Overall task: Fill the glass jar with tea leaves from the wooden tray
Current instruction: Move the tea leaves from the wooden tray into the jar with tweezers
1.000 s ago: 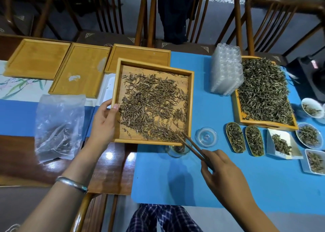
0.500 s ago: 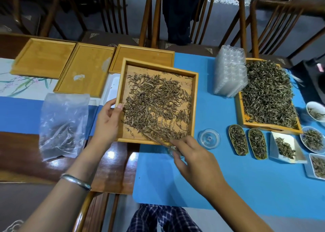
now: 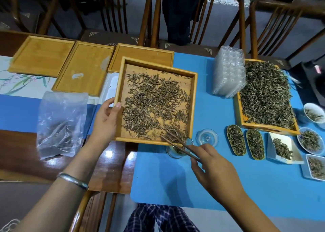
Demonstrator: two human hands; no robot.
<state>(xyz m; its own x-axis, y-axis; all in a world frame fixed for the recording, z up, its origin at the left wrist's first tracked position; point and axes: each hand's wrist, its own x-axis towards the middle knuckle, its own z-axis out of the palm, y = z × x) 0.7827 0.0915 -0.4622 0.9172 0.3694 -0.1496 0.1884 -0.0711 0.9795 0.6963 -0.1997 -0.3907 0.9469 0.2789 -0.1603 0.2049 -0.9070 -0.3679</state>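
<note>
Head view: tea leaves point(image 3: 154, 107) worked toward a glass jar point(image 3: 177, 150) at the near corner of a wooden tray point(image 3: 193, 105).

Left hand point(image 3: 105, 121) grips the tray's left rim, thumb over the edge. Right hand point(image 3: 213, 168) pinches wooden tweezers point(image 3: 181, 146); their tips lie among leaves at the tray's near-right corner, shafts crossing above the jar. Jar sits on the blue mat point(image 3: 202, 184), partly under the tray's near edge, a few leaves inside. Glass lid point(image 3: 207, 137) just right of the jar. Further right on the tabletop: second tray heaped with green leaf point(image 3: 267, 98), stacked clear plastic containers point(image 3: 229, 73), small sample dishes point(image 3: 236, 142). Left: plastic bag point(image 3: 61, 124), three bare bamboo trays point(image 3: 42, 56).
</note>
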